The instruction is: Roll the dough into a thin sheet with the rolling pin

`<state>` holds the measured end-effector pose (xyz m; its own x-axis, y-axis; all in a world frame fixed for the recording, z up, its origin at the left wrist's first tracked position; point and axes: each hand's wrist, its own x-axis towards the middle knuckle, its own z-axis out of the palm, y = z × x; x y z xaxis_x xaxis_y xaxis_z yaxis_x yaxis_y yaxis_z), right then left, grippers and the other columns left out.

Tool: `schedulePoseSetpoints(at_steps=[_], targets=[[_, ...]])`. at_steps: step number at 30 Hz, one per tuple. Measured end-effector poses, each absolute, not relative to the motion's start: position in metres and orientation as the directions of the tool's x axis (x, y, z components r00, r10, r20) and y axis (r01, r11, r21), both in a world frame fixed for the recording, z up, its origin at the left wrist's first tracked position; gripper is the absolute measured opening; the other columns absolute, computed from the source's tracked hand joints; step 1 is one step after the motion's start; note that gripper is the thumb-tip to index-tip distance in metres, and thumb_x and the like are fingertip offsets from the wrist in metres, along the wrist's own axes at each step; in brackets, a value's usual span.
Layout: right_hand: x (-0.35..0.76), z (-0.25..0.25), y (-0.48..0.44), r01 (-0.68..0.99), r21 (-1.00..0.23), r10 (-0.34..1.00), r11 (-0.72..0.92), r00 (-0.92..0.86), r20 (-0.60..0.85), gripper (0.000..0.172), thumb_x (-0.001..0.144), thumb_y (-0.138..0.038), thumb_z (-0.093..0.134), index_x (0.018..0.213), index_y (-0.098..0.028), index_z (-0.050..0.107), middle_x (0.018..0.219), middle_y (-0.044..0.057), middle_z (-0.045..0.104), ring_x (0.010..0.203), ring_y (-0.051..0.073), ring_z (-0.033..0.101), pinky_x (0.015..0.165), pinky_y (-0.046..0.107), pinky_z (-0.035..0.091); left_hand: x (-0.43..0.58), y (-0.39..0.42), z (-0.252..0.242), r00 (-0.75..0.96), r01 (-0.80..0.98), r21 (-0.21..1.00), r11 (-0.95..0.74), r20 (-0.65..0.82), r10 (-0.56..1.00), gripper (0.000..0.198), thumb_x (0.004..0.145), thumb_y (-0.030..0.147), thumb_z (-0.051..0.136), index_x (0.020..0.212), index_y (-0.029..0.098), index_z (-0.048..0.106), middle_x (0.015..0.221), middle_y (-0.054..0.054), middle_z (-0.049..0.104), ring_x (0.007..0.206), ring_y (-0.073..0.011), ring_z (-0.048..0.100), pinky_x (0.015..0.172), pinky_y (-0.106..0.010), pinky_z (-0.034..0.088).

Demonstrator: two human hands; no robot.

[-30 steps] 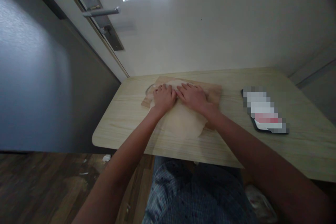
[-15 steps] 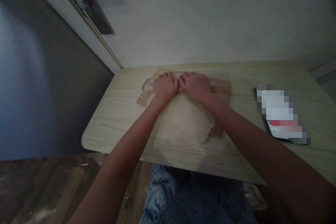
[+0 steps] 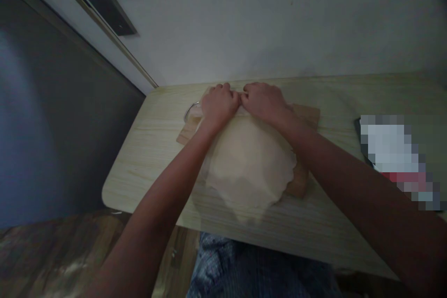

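A thin, pale sheet of dough (image 3: 249,163) with a ragged edge covers most of a wooden cutting board (image 3: 301,181) and hangs past its near side. My left hand (image 3: 220,106) and my right hand (image 3: 263,101) are side by side at the dough's far edge, thumbs nearly meeting. Both have their fingers curled down on that edge, which seems folded or bunched beneath them. The fingertips are mostly hidden behind the knuckles. A metal loop handle (image 3: 189,111) sticks out at the board's left end, by my left hand.
The board lies on a light wooden table (image 3: 139,158) with a rounded left corner. A dark-edged, blurred-out flat item (image 3: 393,149) rests at the right. A pale wall or door (image 3: 244,23) stands behind, with a metal lock plate (image 3: 111,9) at upper left.
The dough's near edge lies lower, a flap of it now hanging toward the table's front edge. Both hands stay at the far edge, slightly farther away. The camera view has shifted a little.
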<state>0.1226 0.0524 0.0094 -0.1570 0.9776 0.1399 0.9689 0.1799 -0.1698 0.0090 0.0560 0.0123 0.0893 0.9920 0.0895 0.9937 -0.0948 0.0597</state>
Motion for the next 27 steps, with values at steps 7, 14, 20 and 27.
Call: schedulePoseSetpoints(at_steps=[7,14,20,27], targets=[[0.124,0.006,0.062,0.97,-0.195,0.98,0.147,-0.116,0.164,0.046,0.084,-0.035,0.025,0.096,-0.01,0.061,0.092,0.016,0.061,0.08,0.021,0.054,0.067,0.031,0.035,0.008,0.068,0.008,0.085,0.993,0.077,-0.094,0.113,0.99,0.042,0.082,0.031,0.022,0.105,0.018,0.054,0.104,-0.01,0.056,0.098,-0.024,0.048,0.08,-0.035,0.037],[0.121,0.009,0.059,0.976,-0.174,0.98,0.13,-0.101,0.17,0.045,0.083,-0.033,0.025,0.093,-0.01,0.062,0.092,0.015,0.062,0.082,0.023,0.054,0.067,0.033,0.036,0.008,0.068,0.006,0.082,0.991,0.089,-0.096,0.152,0.985,0.039,0.081,0.031,0.025,0.1,0.016,0.056,0.101,-0.011,0.057,0.096,-0.0243,0.049,0.078,-0.035,0.037],[0.117,0.009,0.045,0.983,-0.139,0.983,0.117,-0.095,0.159,0.043,0.084,-0.031,0.023,0.095,-0.012,0.06,0.095,0.015,0.061,0.086,0.025,0.053,0.069,0.035,0.035,0.008,0.056,0.005,0.096,0.99,0.08,-0.113,0.189,0.977,0.041,0.082,0.029,0.023,0.097,0.014,0.057,0.1,-0.013,0.058,0.095,-0.0249,0.049,0.078,-0.036,0.037],[0.113,0.008,0.018,0.984,-0.112,0.966,0.14,-0.111,0.234,0.045,0.085,-0.029,0.02,0.093,-0.012,0.061,0.095,0.014,0.06,0.086,0.024,0.052,0.068,0.034,0.034,0.006,0.032,0.005,0.113,0.99,0.055,-0.127,0.211,0.971,0.042,0.084,0.028,0.019,0.095,0.015,0.057,0.101,-0.011,0.057,0.092,-0.0244,0.05,0.074,-0.036,0.038]])
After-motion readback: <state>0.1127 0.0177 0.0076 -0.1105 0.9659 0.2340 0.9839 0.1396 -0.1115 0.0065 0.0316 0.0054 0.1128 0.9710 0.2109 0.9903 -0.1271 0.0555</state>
